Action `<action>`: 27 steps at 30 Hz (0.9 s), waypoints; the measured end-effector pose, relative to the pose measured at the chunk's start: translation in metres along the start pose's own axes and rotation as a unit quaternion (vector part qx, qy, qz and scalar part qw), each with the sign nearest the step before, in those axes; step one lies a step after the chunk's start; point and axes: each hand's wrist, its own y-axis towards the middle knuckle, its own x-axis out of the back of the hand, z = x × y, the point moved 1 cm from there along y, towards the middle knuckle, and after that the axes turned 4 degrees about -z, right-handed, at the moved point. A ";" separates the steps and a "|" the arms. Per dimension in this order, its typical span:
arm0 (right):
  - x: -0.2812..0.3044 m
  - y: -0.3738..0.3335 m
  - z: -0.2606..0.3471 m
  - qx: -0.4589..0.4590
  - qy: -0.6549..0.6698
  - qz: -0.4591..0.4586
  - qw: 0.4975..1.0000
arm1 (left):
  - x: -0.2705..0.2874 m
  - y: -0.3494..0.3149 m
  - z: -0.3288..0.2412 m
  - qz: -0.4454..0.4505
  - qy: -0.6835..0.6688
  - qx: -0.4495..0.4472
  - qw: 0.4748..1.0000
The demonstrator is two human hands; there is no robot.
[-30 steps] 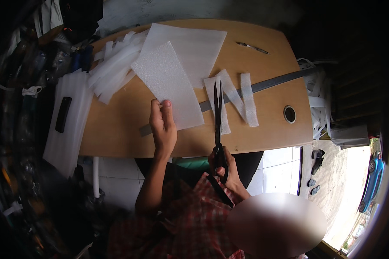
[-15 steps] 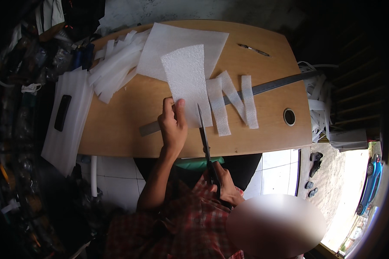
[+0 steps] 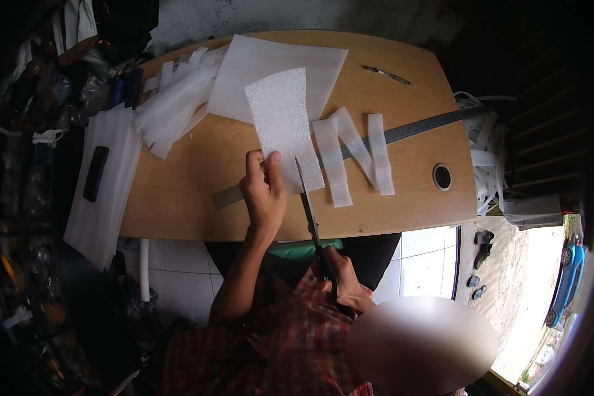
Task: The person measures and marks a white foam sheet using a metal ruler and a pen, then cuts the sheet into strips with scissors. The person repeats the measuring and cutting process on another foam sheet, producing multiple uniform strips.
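Observation:
My left hand (image 3: 265,188) pinches a white foam sheet (image 3: 280,109) between thumb and fingers, holding it up over the table. In my right hand (image 3: 342,282) is a pair of long dark scissors (image 3: 310,214), my fingers wrapped round the handles. The blades point away from me and reach the sheet's lower part, right of my left thumb. Just right of the held sheet, several cut foam strips (image 3: 333,162) lie across a long metal ruler (image 3: 416,129). A larger foam sheet (image 3: 244,72) lies flat behind.
A pile of foam strips (image 3: 178,105) covers the wooden table's (image 3: 409,204) far left. Left of it, a black phone (image 3: 96,173) rests on stacked foam sheets (image 3: 109,218). A pen (image 3: 386,74) lies far right, and a round cable hole (image 3: 442,177) sits near the right edge.
The scissors and their tip have shifted slightly left and up against the held sheet. The sheet's top has tilted a little left; the things on the table stay put.

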 end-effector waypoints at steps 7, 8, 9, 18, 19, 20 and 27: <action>-0.006 -0.002 0.000 -0.006 -0.010 -0.042 0.999 | -0.001 -0.002 0.000 0.006 -0.029 0.031 0.999; -0.006 -0.003 0.000 -0.016 -0.016 -0.048 0.999 | -0.001 -0.001 0.001 0.003 -0.047 0.039 0.998; -0.005 -0.004 -0.001 -0.024 -0.024 -0.057 0.998 | -0.001 -0.001 0.001 0.008 -0.052 0.050 0.997; -0.004 0.002 -0.012 0.032 0.042 -0.076 0.996 | 0.005 -0.006 -0.007 0.102 -0.087 0.135 0.982; -0.003 0.002 -0.013 0.029 0.025 -0.075 0.996 | 0.006 -0.004 -0.008 0.108 -0.088 0.130 0.982; -0.001 0.002 -0.013 0.026 0.008 -0.074 0.997 | 0.008 -0.002 -0.009 0.114 -0.088 0.124 0.982; 0.003 0.002 -0.011 0.023 0.031 -0.077 0.996 | 0.014 -0.005 -0.013 0.153 -0.069 0.098 0.981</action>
